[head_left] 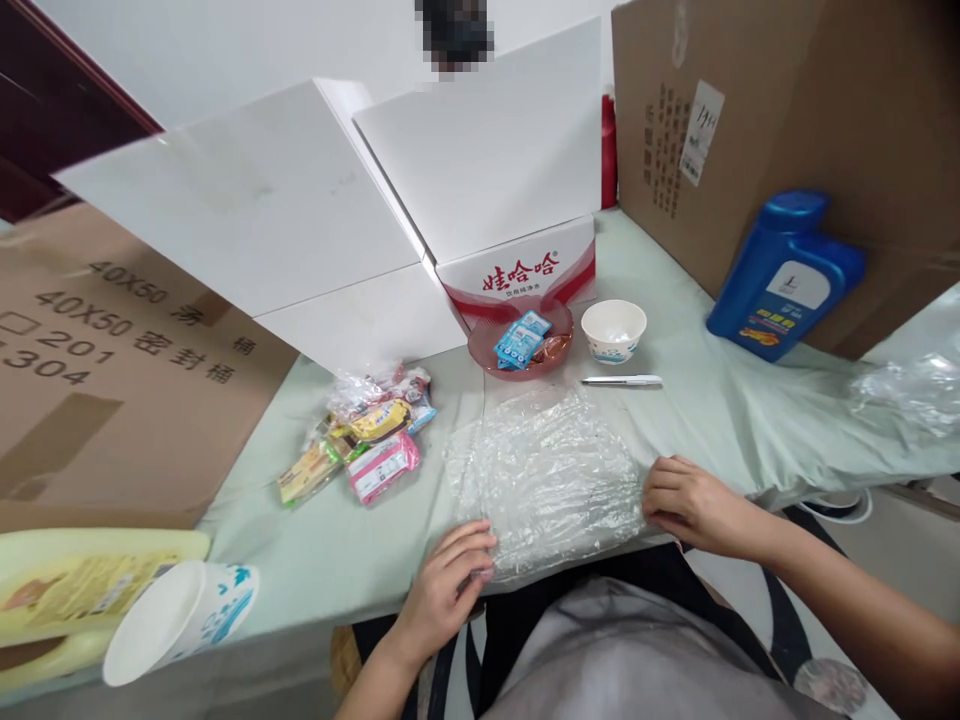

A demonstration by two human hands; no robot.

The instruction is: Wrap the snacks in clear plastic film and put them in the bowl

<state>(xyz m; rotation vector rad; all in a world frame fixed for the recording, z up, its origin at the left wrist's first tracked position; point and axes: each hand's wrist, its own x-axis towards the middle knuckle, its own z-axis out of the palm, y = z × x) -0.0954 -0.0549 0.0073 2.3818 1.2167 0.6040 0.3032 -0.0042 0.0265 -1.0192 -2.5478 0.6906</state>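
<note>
A crumpled sheet of clear plastic film [546, 478] lies spread on the pale green tablecloth [352, 540] in front of me. My left hand [450, 585] rests at the film's near left corner, fingers curled and pinching its edge. My right hand [686, 503] presses on the film's right edge with fingers bent over it. A pile of wrapped snacks [367, 440] lies to the left of the film.
Behind the film sit a pink dish with blue sachets [525, 345], a white bowl [613, 330] and a pen [622, 380]. A blue jug [784, 275] leans on a cardboard box at right. A white carton [517, 275] stands behind. A paper cup [180, 620] lies near left.
</note>
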